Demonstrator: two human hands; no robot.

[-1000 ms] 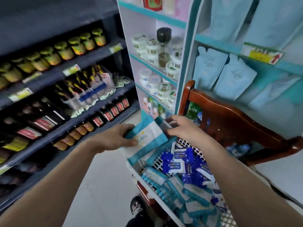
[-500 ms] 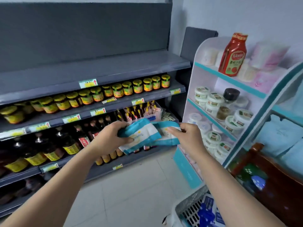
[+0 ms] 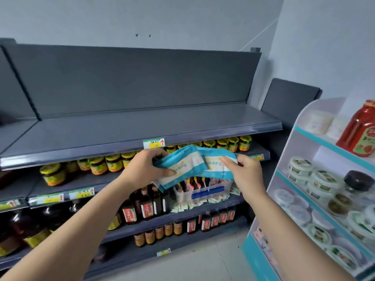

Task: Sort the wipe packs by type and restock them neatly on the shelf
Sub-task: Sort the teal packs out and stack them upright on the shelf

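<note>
I hold a bunch of flat wipe packs (image 3: 189, 165), white with teal edges, up in front of the grey shelving. My left hand (image 3: 145, 169) grips the left end of the bunch with the thumb on top. My right hand (image 3: 244, 169) pinches the right end, where another pack (image 3: 216, 162) overlaps the first. The packs hang just below the front lip of the bare grey top shelf (image 3: 132, 128), near its green price tag (image 3: 153, 143). The basket with the other packs is out of view.
Below the top shelf stand rows of yellow-labelled jars (image 3: 99, 165), dark sauce bottles (image 3: 146, 205) and a clear bin of sachets (image 3: 207, 189). A white and teal rack (image 3: 316, 179) with round tubs and a red ketchup bottle (image 3: 360, 128) stands at the right.
My view has tilted up from the basket and chair to the grey shelving. Both hands have risen with the wipe packs, from beside the lower shelves to just under the top shelf's lip.
</note>
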